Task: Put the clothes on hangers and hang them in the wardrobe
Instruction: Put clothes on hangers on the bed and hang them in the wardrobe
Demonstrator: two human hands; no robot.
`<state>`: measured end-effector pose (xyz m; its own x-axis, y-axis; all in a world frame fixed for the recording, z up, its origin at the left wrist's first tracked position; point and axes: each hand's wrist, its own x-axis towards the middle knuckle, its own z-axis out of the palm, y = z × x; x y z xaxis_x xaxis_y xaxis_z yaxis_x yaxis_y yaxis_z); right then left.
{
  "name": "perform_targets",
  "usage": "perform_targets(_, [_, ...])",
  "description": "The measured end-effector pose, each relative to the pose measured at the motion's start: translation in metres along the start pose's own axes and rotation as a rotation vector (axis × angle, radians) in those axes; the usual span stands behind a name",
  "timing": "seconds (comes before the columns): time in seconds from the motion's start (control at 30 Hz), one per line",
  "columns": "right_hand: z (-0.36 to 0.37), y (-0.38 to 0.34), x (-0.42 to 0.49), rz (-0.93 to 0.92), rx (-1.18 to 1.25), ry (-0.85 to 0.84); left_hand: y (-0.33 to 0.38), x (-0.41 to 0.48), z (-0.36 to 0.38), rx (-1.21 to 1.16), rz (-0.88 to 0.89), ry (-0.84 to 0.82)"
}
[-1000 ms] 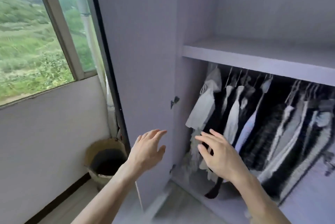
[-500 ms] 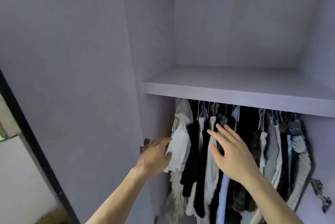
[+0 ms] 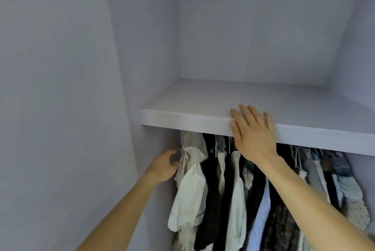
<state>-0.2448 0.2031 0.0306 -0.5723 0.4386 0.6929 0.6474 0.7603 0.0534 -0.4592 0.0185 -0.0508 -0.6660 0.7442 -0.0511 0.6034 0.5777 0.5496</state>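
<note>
The pale lilac wardrobe stands open, with a shelf [image 3: 182,116] above a row of hung clothes. A white shirt [image 3: 192,185] hangs at the left end, then a black garment [image 3: 211,189], another white one [image 3: 236,194] and several darker and patterned pieces [image 3: 332,181] to the right. My left hand [image 3: 162,166] reaches beside the white shirt's shoulder, fingers loosely curled, touching its edge; a firm hold is not plain. My right hand [image 3: 252,132] is raised in front of the shelf's front edge with straight, spread fingers, holding nothing. The rail and hanger hooks are mostly hidden under the shelf.
The open wardrobe door [image 3: 56,108] fills the left side. The inner side wall [image 3: 150,57] and back wall [image 3: 253,27] enclose the upper compartment above the shelf.
The view has tilted up and moved closer into the wardrobe. My right hand rose from the clothes to the shelf edge. My left hand moved up beside the white shirt.
</note>
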Motion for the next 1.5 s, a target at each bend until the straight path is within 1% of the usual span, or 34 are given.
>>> perform_targets(0.1, [0.027,0.003,0.001,-0.052,-0.064,0.279,0.003,0.03,0.018,-0.224,-0.103,-0.07])
perform_targets(0.17, [0.04,0.006,0.005,-0.068,-0.108,0.418,0.003,0.054,0.033,-0.371,-0.183,-0.095])
perform_targets(0.23, [0.049,0.008,0.008,-0.074,-0.15,0.507,-0.003,0.08,0.052,-0.498,-0.228,-0.089])
perform_targets(0.37, [0.056,0.012,0.01,-0.086,-0.179,0.571,0.014,0.087,0.061,-0.721,-0.288,-0.099])
perform_targets(0.47, [0.057,0.011,0.01,-0.069,-0.188,0.581,0.023,0.091,0.062,-0.863,-0.348,-0.194])
perform_targets(0.53, [0.057,0.01,0.01,-0.056,-0.171,0.572,0.025,0.095,0.06,-0.936,-0.386,-0.205])
perform_targets(0.6, [0.056,0.01,0.009,-0.054,-0.162,0.568,0.026,0.096,0.057,-0.947,-0.389,-0.153])
perform_targets(0.73, [0.056,0.009,0.01,-0.051,-0.166,0.578,0.02,0.096,0.044,-0.994,-0.395,0.014])
perform_targets(0.87, [0.057,0.009,0.01,-0.045,-0.153,0.588,0.005,0.096,0.033,-1.091,-0.374,0.256])
perform_targets(0.93, [0.057,0.008,0.01,-0.042,-0.15,0.582,0.002,0.094,0.028,-1.117,-0.362,0.332])
perform_targets(1.07, [0.056,0.007,0.01,-0.029,-0.151,0.571,0.0,0.084,0.025,-1.156,-0.34,0.387])
perform_targets(1.2, [0.053,0.002,0.007,-0.001,-0.119,0.546,-0.01,0.061,0.029,-1.17,-0.392,0.421])
perform_targets(1.33, [0.058,-0.012,-0.005,0.116,-0.056,0.468,-0.02,0.031,0.026,-1.173,-0.394,0.463])
perform_targets(1.5, [0.065,-0.031,-0.029,0.17,0.081,0.379,-0.039,-0.016,0.021,-1.096,-0.403,0.46])
